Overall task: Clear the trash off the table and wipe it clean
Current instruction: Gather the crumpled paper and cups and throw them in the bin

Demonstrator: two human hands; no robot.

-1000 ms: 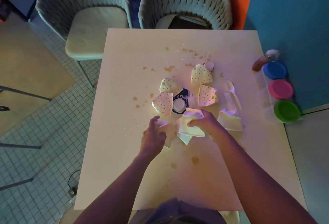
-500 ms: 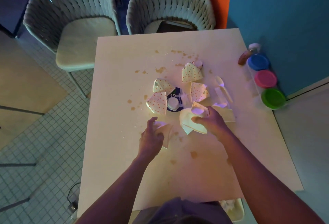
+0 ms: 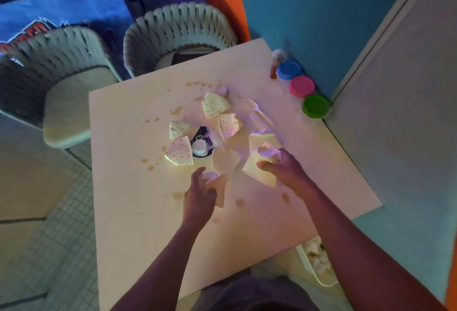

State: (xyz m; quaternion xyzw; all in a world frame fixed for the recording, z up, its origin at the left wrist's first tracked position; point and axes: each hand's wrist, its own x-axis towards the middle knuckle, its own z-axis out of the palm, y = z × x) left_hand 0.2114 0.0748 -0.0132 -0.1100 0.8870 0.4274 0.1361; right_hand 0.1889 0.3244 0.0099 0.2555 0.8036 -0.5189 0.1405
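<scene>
Paper trash (image 3: pixel 205 125) lies scattered at the centre of the white surface (image 3: pixel 138 224): dotted cup pieces, a dark wrapper (image 3: pixel 201 141), a plastic spoon (image 3: pixel 259 113) at two o'clock, and brown spills around them. The right hand (image 3: pixel 284 170), at four o'clock of the pile, has its fingers curled on a pale napkin (image 3: pixel 259 162). The left hand (image 3: pixel 200 194), at six o'clock, has curled fingers touching a paper scrap (image 3: pixel 218 187); whether they grip it I cannot tell. Gathering well likely means sweeping scraps inward into one bundle and lifting clear of the spills. A bin (image 3: pixel 319 263) sits below the surface's near right corner.
</scene>
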